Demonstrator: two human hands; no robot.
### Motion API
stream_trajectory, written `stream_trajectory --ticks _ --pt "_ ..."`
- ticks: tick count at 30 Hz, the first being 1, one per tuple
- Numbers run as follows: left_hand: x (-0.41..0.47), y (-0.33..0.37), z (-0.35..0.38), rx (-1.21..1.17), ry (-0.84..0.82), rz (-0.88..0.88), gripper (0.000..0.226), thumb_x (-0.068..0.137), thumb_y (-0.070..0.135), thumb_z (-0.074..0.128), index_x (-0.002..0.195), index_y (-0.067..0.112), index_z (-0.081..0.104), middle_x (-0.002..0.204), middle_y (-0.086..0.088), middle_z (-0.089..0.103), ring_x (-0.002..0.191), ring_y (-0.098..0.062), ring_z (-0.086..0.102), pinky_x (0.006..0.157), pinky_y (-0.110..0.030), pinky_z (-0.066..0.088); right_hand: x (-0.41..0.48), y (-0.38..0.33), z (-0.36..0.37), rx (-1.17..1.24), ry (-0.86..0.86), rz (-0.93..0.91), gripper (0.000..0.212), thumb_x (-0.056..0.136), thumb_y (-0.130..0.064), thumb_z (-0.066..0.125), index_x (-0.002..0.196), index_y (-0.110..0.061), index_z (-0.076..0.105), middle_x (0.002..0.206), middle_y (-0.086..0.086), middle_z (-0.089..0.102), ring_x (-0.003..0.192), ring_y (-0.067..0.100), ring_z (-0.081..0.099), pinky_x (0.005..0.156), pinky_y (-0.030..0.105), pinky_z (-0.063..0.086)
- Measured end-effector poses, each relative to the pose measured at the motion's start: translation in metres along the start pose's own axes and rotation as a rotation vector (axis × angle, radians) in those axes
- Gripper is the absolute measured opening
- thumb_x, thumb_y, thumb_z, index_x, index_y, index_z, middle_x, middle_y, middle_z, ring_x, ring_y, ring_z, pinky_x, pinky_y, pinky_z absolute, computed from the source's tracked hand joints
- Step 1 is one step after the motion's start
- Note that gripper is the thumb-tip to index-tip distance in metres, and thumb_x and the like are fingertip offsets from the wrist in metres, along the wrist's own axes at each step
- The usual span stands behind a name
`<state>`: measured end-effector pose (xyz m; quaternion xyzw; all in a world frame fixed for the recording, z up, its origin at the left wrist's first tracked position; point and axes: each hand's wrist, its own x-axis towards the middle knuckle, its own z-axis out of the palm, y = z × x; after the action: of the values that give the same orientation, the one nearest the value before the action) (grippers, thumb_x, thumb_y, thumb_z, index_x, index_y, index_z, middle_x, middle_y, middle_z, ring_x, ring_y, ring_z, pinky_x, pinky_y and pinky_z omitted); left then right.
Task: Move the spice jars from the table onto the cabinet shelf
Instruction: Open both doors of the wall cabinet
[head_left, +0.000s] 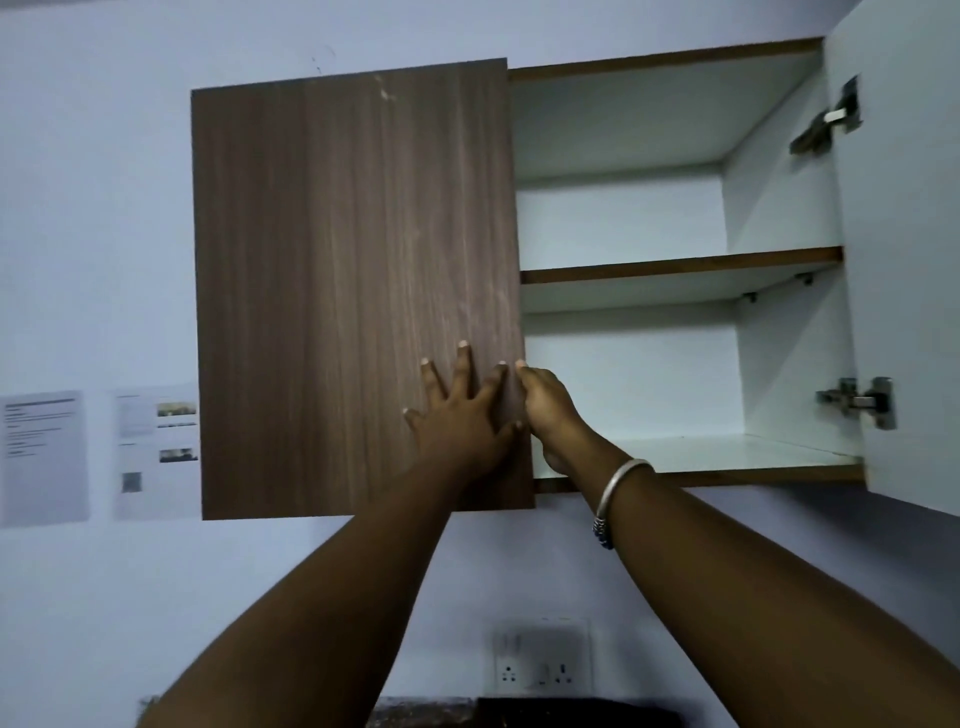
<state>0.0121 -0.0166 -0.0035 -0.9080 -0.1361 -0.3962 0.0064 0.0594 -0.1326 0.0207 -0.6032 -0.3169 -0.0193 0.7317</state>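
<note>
A wall cabinet hangs in front of me. Its left door (353, 291), brown wood grain, is shut. Its right door (909, 260) is swung open, showing white insides with a middle shelf (680, 267) and a bottom shelf (727, 457), both bare. My left hand (462, 415) lies flat with spread fingers on the lower right corner of the left door. My right hand (548, 410) curls its fingers around that door's right edge, just beside the left hand. No spice jars are in view.
Metal hinges (857, 400) stick out from the open right door. Printed sheets (44, 457) are taped to the wall at left. A wall socket plate (540, 660) sits below the cabinet. A dark edge of a surface (519, 714) shows at the bottom.
</note>
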Motion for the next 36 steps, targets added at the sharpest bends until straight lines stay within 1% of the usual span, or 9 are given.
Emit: stream_trajectory --ticks 6,10,13,19,24,27,30,33,36 --pt "-0.01 0.013 0.003 -0.084 0.086 -0.024 0.085 0.092 0.075 0.044 0.158 0.054 -0.007 0.17 0.005 -0.03 0.152 -0.046 -0.029 0.111 -0.085 0.002 -0.006 0.012 -0.008 -0.102 0.036 -0.037 0.037 0.108 -0.025 0.039 0.135 -0.011 0.06 0.132 0.011 0.065 0.117 0.027 0.063 0.106 0.047 0.051" --pt "-0.039 0.023 -0.011 -0.151 0.201 -0.032 0.086 0.09 0.078 0.038 0.156 0.055 -0.011 0.17 0.006 -0.03 0.154 -0.044 -0.027 0.112 -0.084 0.001 -0.039 0.01 -0.008 0.105 0.11 -0.097 0.034 0.107 -0.02 0.041 0.118 -0.012 0.072 0.114 0.012 0.074 0.109 0.031 0.07 0.101 0.05 0.056" --pt "-0.067 0.026 -0.036 -0.244 0.275 -0.034 0.092 0.081 0.079 0.039 0.156 0.055 -0.009 0.171 0.007 -0.026 0.156 -0.043 -0.021 0.113 -0.083 0.006 -0.073 0.0 0.003 0.253 0.154 -0.114 0.033 0.108 -0.027 0.045 0.106 -0.014 0.075 0.105 0.012 0.076 0.104 0.031 0.072 0.088 0.04 0.061" --pt "-0.135 0.004 -0.109 -0.456 0.406 0.024 0.099 0.085 0.053 0.064 0.16 0.052 -0.001 0.174 0.01 -0.01 0.161 -0.031 -0.01 0.119 -0.077 0.011 -0.137 -0.032 0.051 0.493 -0.065 -0.247 0.023 0.099 -0.025 0.064 0.097 -0.005 0.077 0.092 0.016 0.076 0.084 0.027 0.072 0.072 0.037 0.061" --pt "-0.185 -0.035 -0.17 -0.667 0.411 0.118 0.103 0.08 0.018 0.069 0.164 0.037 0.013 0.172 0.011 0.022 0.159 -0.025 0.023 0.116 -0.064 0.04 -0.174 -0.057 0.101 0.593 -0.369 -0.455 0.023 0.101 -0.021 0.058 0.117 -0.014 0.074 0.11 0.015 0.077 0.103 0.026 0.075 0.083 0.04 0.063" --pt "-0.212 -0.066 -0.202 -0.713 0.412 0.151 0.104 0.078 0.001 0.066 0.164 0.034 0.018 0.164 0.017 0.037 0.138 -0.011 0.054 0.092 -0.048 0.062 -0.191 -0.063 0.143 0.402 -0.355 -0.688 0.031 0.105 -0.024 0.054 0.131 -0.014 0.068 0.122 0.011 0.071 0.115 0.018 0.069 0.096 0.037 0.058" --pt "-0.237 -0.105 -0.236 -0.725 0.402 0.14 0.103 0.076 -0.009 0.06 0.158 0.041 0.023 0.153 0.026 0.048 0.133 -0.006 0.058 0.086 -0.026 0.06 -0.202 -0.073 0.19 0.224 -0.339 -0.804 0.049 0.1 -0.045 0.053 0.143 -0.021 0.058 0.14 0.003 0.056 0.131 0.01 0.055 0.107 0.031 0.05" --pt "-0.261 -0.14 -0.273 -0.743 0.391 0.017 0.103 0.073 0.0 0.065 0.158 0.043 0.026 0.149 0.025 0.052 0.135 -0.01 0.057 0.09 -0.03 0.06 -0.213 -0.079 0.243 0.173 -0.398 -0.901 0.058 0.099 -0.048 0.05 0.15 -0.021 0.047 0.153 0.001 0.046 0.143 0.009 0.042 0.115 0.021 0.038" --pt "-0.277 -0.172 -0.304 -0.731 0.434 -0.112 0.101 0.073 -0.006 0.06 0.158 0.039 0.032 0.148 0.012 0.056 0.133 -0.017 0.06 0.091 -0.038 0.061 -0.228 -0.074 0.298 0.099 -0.424 -0.936 0.062 0.1 -0.051 0.048 0.156 -0.027 0.037 0.165 0.005 0.03 0.154 0.019 0.027 0.122 0.039 0.033"
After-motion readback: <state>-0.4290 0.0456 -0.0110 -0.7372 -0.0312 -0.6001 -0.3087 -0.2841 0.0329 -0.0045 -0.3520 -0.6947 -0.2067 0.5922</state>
